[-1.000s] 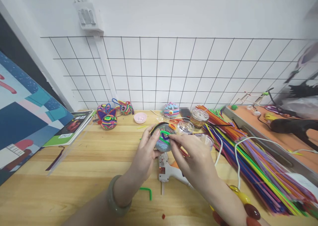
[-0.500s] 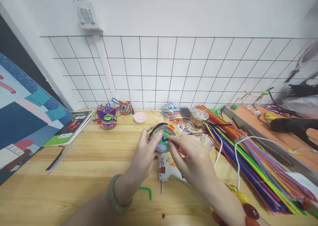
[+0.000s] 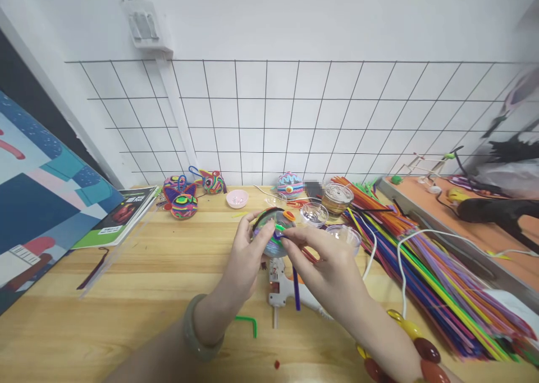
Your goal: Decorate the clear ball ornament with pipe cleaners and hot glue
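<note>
Step in hand, by my reading: the left hand (image 3: 244, 254) steadies while the right hand (image 3: 326, 259) works a trim onto a round ball with pale blue, yarn-like banding (image 3: 274, 249). Ball is held up over the middle of the pale wooden surface (image 3: 168, 282), just beyond the white plastic glue gun (image 3: 277, 293).

Left grip: curved round the ball's left side, thumb on its face, spread only as far as the ball demands. Right grip: thumb and index finger pinched almost together on a thin purple fuzzy piece (image 3: 278, 235). A longer purple fuzzy strip (image 3: 296, 290) shows below, across the gun; cannot tell if it joins the pinched bit. Also on the ball: a green fuzzy strip (image 3: 279, 227) beside the pinch, an orange oval piece (image 3: 289, 216) toward the far right.

Next move seems to call for a still ball and light, exact fingertip pressure. Glue there: cannot tell.

Containers, far side: shallow pink dish (image 3: 237, 199), small clear-looking bits inside. Right of it, a round clear tub (image 3: 338, 199), amber-tinted contents. Nearer, two clear plastic dishes (image 3: 314, 215), one partly behind the right hand; contents unclear.
</note>
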`<action>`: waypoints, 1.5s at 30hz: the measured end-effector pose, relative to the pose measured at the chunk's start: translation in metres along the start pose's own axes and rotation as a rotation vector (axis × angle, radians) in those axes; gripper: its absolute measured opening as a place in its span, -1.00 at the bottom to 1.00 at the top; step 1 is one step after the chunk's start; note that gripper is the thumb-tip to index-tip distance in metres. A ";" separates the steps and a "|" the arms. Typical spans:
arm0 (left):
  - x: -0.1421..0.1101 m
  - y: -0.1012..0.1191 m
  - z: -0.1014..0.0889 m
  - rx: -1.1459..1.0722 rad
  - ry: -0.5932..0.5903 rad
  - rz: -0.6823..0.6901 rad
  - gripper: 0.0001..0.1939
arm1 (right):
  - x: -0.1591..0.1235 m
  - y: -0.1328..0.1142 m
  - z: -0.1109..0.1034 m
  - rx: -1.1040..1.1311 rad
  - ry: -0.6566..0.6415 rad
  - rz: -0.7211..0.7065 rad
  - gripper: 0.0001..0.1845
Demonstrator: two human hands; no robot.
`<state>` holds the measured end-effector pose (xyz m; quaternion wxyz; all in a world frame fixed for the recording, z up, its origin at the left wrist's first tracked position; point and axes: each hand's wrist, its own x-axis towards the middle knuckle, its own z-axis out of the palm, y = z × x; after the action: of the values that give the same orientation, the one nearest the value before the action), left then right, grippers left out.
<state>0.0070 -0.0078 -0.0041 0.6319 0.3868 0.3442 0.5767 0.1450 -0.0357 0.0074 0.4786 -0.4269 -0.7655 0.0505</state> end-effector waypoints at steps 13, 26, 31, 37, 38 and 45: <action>-0.002 0.003 -0.001 0.063 -0.046 -0.065 -0.59 | 0.004 0.001 -0.003 -0.028 -0.034 0.033 -0.88; 0.002 0.005 -0.003 0.052 0.001 -0.049 -0.59 | 0.008 0.002 -0.010 0.230 -0.196 0.229 -0.78; 0.004 0.006 -0.004 0.021 -0.021 -0.074 -0.62 | 0.009 0.008 -0.015 0.062 -0.216 0.023 -0.77; 0.002 0.005 -0.005 0.022 -0.031 -0.094 -0.63 | 0.011 0.010 -0.018 -0.031 -0.285 -0.117 -0.72; 0.002 0.005 -0.005 0.022 -0.032 -0.100 -0.62 | 0.011 0.010 -0.018 -0.035 -0.278 -0.132 -0.73; 0.002 0.005 -0.004 0.029 -0.040 -0.127 -0.55 | 0.012 0.014 -0.016 -0.006 -0.216 -0.212 -0.78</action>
<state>0.0011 -0.0051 -0.0014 0.6682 0.3850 0.3636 0.5226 0.1637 -0.0240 0.0170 0.3948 -0.3373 -0.8535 0.0432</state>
